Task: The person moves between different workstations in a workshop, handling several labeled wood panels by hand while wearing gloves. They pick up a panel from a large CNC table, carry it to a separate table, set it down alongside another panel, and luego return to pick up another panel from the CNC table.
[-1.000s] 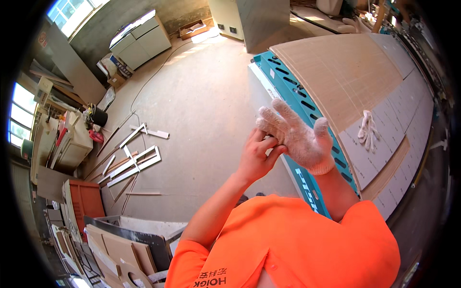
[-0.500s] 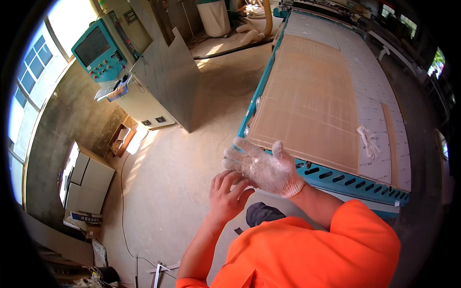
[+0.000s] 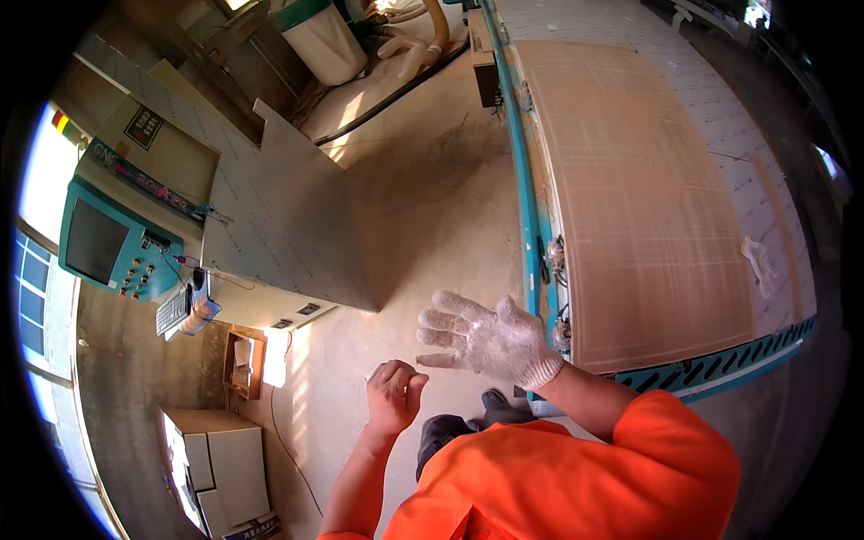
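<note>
My right hand (image 3: 490, 340) wears a whitish knitted work glove with a ribbed cuff (image 3: 543, 369). Its fingers are spread apart, pointing left, and nothing is in them. My bare left hand (image 3: 392, 398) is a little to the left and lower, its fingers curled into a loose fist, with nothing visible in it. A small gap separates the two hands. The second white glove (image 3: 760, 267) lies by itself on the right side of the machine bed, beyond the large brown board (image 3: 639, 198).
The machine bed's teal edge (image 3: 531, 207) runs just beyond my right hand, with a slotted teal end rail (image 3: 720, 371). At left stand a control cabinet with a teal screen panel (image 3: 112, 238), a keyboard (image 3: 173, 310) and a grey sheet (image 3: 288, 220). A cable (image 3: 286, 438) trails over the floor.
My left hand has come away from the gloved fingers and curled up. The view has swung, so the machine bed's near corner now lies farther right and the control cabinet lower left.
</note>
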Motion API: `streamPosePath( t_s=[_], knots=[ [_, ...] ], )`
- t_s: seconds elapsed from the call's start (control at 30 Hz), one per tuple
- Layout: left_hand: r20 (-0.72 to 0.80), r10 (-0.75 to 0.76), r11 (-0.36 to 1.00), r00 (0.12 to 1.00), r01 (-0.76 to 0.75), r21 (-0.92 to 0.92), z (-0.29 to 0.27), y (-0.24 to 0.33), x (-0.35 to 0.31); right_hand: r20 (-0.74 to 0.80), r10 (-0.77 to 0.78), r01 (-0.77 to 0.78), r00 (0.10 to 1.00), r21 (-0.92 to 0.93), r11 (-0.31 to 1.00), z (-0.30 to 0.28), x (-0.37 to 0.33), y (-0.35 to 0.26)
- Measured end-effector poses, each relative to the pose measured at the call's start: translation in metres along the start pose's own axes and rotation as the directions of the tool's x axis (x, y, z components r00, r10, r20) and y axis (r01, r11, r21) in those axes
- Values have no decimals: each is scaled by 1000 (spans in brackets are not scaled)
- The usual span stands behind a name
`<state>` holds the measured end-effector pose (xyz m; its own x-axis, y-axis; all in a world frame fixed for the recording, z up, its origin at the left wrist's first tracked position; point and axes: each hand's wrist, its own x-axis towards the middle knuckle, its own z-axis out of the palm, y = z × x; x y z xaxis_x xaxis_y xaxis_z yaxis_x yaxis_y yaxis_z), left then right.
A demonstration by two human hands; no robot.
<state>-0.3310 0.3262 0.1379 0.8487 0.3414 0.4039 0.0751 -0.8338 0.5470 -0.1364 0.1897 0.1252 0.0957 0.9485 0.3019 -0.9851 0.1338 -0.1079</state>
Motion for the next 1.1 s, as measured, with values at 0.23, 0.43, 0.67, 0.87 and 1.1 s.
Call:
streamPosePath(
  t_s=[0.23,0.43,0.67,0.87,1.1],
  knots=[
    [25,-8,980,1000,13,-199,11,-131,126,-82,-269,234,960,-299,925,-49,101,-49],
    [319,-263,867,911,368,-335,46,-253,252,-461,-525,363,715,-397,843,-108,117,-98],
    [427,86,764,900,215,-608,134,-272,430,-470,-820,539,327,-620,570,-123,137,-156],
    [696,-6,594,718,563,-575,234,-291,599,-565,-796,577,220,-583,573,-164,188,-282],
    [765,-264,270,588,806,-526,315,-280,789,-458,-865,504,204,-709,494,-159,248,-432]
  ],
)
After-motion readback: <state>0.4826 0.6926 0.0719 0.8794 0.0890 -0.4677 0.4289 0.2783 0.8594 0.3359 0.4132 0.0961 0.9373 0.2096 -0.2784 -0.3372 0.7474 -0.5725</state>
